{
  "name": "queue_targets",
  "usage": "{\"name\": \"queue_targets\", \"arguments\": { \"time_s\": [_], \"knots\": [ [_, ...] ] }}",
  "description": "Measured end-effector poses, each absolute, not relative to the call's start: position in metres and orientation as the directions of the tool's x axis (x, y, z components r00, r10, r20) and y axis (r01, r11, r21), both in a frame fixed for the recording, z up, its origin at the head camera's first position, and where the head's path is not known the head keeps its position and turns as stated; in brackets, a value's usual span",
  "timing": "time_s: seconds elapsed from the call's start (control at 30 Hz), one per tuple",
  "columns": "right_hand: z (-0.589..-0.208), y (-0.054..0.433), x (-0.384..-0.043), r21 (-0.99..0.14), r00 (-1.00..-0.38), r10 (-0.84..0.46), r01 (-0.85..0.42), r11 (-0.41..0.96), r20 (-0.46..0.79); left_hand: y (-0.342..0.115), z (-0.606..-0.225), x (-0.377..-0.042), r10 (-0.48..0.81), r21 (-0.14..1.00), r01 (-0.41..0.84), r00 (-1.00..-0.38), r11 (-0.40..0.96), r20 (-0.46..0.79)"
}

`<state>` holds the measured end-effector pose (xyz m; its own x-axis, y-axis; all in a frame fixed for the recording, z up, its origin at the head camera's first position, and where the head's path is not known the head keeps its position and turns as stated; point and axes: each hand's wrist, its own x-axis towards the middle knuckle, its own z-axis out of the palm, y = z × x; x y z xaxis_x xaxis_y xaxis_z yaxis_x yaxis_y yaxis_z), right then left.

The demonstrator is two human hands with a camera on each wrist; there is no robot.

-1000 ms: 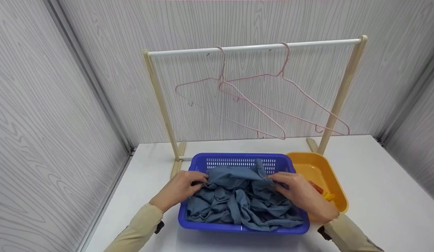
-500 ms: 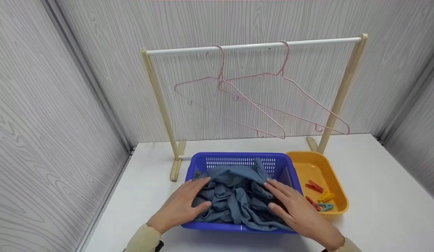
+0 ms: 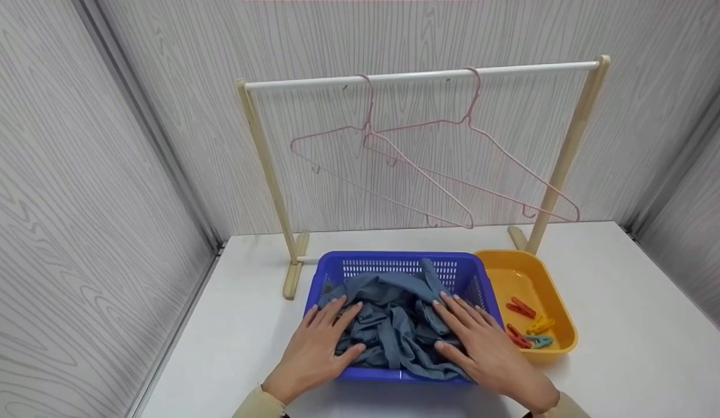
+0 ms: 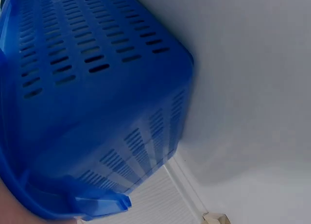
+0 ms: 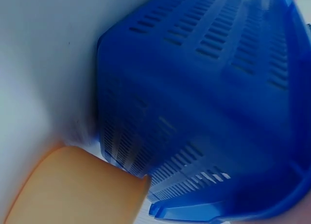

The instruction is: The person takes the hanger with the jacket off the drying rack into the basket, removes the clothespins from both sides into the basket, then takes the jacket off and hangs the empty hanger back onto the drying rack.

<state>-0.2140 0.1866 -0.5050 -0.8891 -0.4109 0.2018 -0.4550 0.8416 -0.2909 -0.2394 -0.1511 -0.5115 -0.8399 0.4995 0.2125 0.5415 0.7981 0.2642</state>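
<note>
A blue plastic basket (image 3: 395, 256) with slotted walls stands on the table, holding crumpled blue-grey cloth (image 3: 395, 325). My left hand (image 3: 319, 348) lies palm down over the basket's near left side, fingers straight and spread, fingertips on the cloth. On the near right side my right hand (image 3: 488, 348) lies the same way, its fingertips on the cloth. Both wrist views look at the outside of the basket, the left wrist view at one end (image 4: 97, 107) and the right wrist view at the other (image 5: 194, 97). Neither hand grips anything.
Behind the basket stands a wooden rack with a white bar (image 3: 418, 76), two pink hangers (image 3: 421, 171) hooked on it. A yellow tray (image 3: 560, 302) beside the basket's right side holds several clothespins (image 3: 519, 307) in red, yellow and teal. Grey wood-grain panels (image 3: 162, 116) enclose the table.
Both hands have let go of the cloth they pinched a second ago. Their fingers have straightened and spread over it. More of the clothespins now shows in the tray.
</note>
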Motion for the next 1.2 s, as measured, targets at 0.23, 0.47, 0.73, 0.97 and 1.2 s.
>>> {"name": "queue_targets", "arguments": {
  "time_s": [0.23,0.47,0.73,0.97,1.2],
  "knots": [
    [-0.507,0.194,-0.235,-0.260,-0.855,-0.467,-0.514,0.817,0.225,-0.141,-0.514,-0.240,0.471,0.224,0.511,-0.857,0.830,0.208],
    [-0.506,0.199,-0.250,-0.233,-0.839,-0.484,-0.537,0.810,0.251,-0.136,-0.513,-0.250,0.463,0.201,0.508,-0.855,0.838,0.234],
    [-0.507,0.199,-0.259,-0.251,-0.839,-0.481,-0.537,0.805,0.253,-0.136,-0.515,-0.260,0.463,0.210,0.506,-0.858,0.837,0.222],
    [-0.506,0.196,-0.270,-0.273,-0.851,-0.467,-0.520,0.809,0.239,-0.138,-0.513,-0.270,0.456,0.201,0.502,-0.858,0.841,0.236],
    [-0.504,0.199,-0.276,-0.285,-0.857,-0.437,-0.505,0.814,0.272,-0.134,-0.509,-0.278,0.454,0.208,0.503,-0.857,0.839,0.243]
  ]
}}
